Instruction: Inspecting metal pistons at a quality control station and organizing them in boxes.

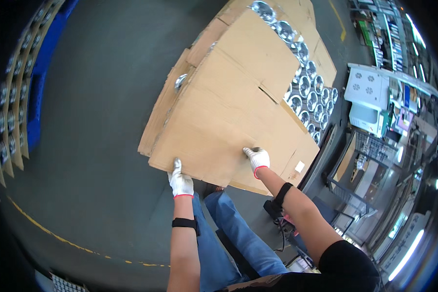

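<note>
A large brown cardboard sheet [219, 117] lies tilted across a stack of shiny round metal parts [304, 86] in front of me. My left hand [181, 184], in a white knit glove with a red cuff, grips the sheet's near left edge. Its thumb lies on top and the other fingers are hidden beneath. Farther right, my right hand [259, 159], gloved the same way, is closed with its fingertips pressed at the cardboard, by a faint crease or overlap. One metal part [180, 82] peeks out at the sheet's left side, above more cardboard layers [153, 129].
On the far left stands a blue pallet [35, 109] bearing metal parts between cardboard dividers [15, 121]. A white machine [367, 90] and a wire cart [357, 165] stand at right. Yellow lines [58, 237] mark the grey floor [97, 146].
</note>
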Tool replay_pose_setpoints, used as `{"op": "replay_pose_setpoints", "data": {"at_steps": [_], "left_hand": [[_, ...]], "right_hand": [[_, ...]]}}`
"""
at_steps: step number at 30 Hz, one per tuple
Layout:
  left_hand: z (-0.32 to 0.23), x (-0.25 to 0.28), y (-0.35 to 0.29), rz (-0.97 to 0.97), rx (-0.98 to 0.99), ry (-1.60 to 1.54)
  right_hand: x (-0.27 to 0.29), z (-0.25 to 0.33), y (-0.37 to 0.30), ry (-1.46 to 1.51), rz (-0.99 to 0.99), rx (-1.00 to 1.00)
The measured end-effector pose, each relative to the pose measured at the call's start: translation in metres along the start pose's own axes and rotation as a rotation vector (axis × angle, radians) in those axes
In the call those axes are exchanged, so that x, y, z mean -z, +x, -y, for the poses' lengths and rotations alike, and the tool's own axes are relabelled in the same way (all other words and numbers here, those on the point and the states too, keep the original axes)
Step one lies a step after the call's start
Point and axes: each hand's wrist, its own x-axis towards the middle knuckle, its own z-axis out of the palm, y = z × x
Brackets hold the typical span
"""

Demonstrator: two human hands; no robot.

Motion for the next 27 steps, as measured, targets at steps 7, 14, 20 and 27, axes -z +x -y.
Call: {"op": "replay_pose_setpoints", "data": {"at_steps": [7,14,20,27], "left_hand": [[-0.009,0.031,0.023,-0.043,0.081,0.023],[-0.022,0.043,0.029,-0.01,0.047,0.204],[-0.032,0.03,0.017,0.065,0.081,0.284],[-0.042,0.04,0.033,0.022,0.11,0.343]], "right_hand": [[0.007,0.047,-0.025,-0.195,0.11,-0.04],[0.007,0.052,-0.019,-0.191,0.227,-0.062],[0.004,0.044,-0.02,-0.123,0.187,-0.069],[0.007,0.028,-0.035,0.016,0.18,-0.017]]}}
